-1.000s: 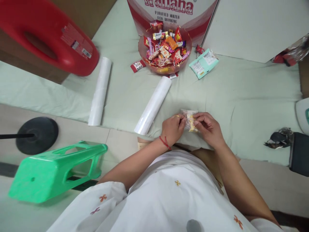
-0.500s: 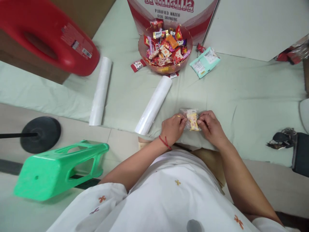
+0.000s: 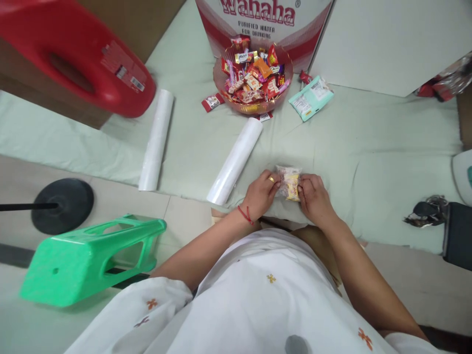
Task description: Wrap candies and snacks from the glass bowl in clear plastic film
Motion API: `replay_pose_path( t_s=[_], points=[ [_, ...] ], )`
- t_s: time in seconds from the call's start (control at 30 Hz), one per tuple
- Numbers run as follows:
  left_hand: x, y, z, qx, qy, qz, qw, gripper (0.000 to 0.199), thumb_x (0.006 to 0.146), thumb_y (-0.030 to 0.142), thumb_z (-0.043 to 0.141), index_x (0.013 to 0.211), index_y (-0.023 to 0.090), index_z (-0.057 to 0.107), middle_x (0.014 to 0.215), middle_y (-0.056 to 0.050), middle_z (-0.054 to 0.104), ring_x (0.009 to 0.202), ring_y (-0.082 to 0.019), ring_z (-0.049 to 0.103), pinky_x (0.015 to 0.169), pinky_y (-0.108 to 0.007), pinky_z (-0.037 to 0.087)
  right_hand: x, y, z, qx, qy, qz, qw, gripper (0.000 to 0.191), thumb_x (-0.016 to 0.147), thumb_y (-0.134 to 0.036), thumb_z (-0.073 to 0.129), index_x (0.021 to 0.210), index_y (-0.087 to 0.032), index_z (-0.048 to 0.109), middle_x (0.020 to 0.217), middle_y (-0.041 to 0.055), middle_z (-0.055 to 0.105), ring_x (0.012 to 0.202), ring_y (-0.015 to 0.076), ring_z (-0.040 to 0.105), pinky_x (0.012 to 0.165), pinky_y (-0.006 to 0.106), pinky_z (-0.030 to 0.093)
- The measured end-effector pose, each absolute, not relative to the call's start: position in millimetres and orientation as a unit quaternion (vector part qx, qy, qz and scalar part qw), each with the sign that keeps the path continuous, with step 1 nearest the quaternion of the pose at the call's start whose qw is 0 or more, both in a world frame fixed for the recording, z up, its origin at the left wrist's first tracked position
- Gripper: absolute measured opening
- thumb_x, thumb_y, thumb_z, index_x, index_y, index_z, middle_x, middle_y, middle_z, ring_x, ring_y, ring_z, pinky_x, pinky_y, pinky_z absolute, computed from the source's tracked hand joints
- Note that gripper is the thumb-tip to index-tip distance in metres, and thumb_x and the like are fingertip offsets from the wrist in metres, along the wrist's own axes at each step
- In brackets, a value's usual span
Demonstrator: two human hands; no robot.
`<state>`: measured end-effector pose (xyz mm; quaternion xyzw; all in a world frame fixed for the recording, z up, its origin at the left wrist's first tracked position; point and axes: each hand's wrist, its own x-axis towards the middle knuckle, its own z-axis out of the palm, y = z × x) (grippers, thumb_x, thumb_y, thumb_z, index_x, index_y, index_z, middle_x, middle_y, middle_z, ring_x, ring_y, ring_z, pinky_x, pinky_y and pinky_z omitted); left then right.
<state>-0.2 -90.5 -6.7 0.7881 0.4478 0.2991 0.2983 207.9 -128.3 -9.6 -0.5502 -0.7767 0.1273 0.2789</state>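
Note:
A small clear packet (image 3: 292, 187) with a yellow label lies at the near edge of the green cloth, between my two hands. My left hand (image 3: 262, 192) pinches its left side; a ring and a red string bracelet show on that hand and wrist. On the other side, my right hand (image 3: 315, 199) has its fingers curled and closed on the packet's right edge. Beyond the hands stands a pink glass bowl (image 3: 254, 107) heaped with wrapped candies. Just left of my left hand lies a white plastic roll (image 3: 236, 161).
A second white roll (image 3: 157, 140) lies farther left, near a red jug (image 3: 129, 81). A mint packet (image 3: 311, 98) is right of the bowl, before a Wahaha box (image 3: 269, 27). Green stool (image 3: 92, 255) at lower left; black object (image 3: 457, 236) at right.
My right hand has shifted slightly left, closer to my left hand. The packet's yellow label has turned and moved a little left between the fingers. The view has tilted slightly.

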Motion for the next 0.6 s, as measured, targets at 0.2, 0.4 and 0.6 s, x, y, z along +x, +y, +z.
replay_pose_path(
  t_s=[0.2, 0.4, 0.6],
  points=[
    [-11.6, -107.2, -9.0, 0.769, 0.46, 0.394, 0.206, 0.026, 0.1, 0.012, 0.044, 0.115, 0.014, 0.065, 0.114, -0.012, 0.058, 0.105, -0.02, 0.06, 0.091, -0.032, 0.052, 216.9, -144.4, 8.1, -0.575, -0.716, 0.186, 0.35, 0.023, 0.103, -0.02, 0.043, 0.117, -0.022, 0.062, 0.114, 0.0118, 0.061, 0.108, 0.025, 0.06, 0.095, 0.046, 0.052],
    [-14.5, -129.1, -11.9, 0.825, 0.429, 0.334, 0.153, 0.047, 0.096, 0.007, 0.038, 0.138, 0.017, 0.057, 0.122, -0.014, 0.062, 0.11, -0.024, 0.056, 0.094, -0.039, 0.049, 202.5, -178.5, 10.3, -0.611, -0.703, 0.109, 0.347, 0.046, 0.101, -0.017, 0.049, 0.146, -0.026, 0.053, 0.124, 0.0136, 0.056, 0.114, 0.0278, 0.055, 0.096, 0.049, 0.052],
    [5.1, -133.1, -10.8, 0.854, 0.48, 0.162, 0.119, 0.052, 0.096, 0.01, 0.043, 0.148, 0.012, 0.051, 0.118, -0.018, 0.068, 0.105, -0.03, 0.058, 0.088, -0.043, 0.044, 180.7, -181.4, -5.0, -0.609, -0.732, 0.094, 0.29, 0.061, 0.096, -0.009, 0.045, 0.155, -0.024, 0.042, 0.119, 0.0146, 0.055, 0.105, 0.0286, 0.051, 0.09, 0.05, 0.053]
  ],
)
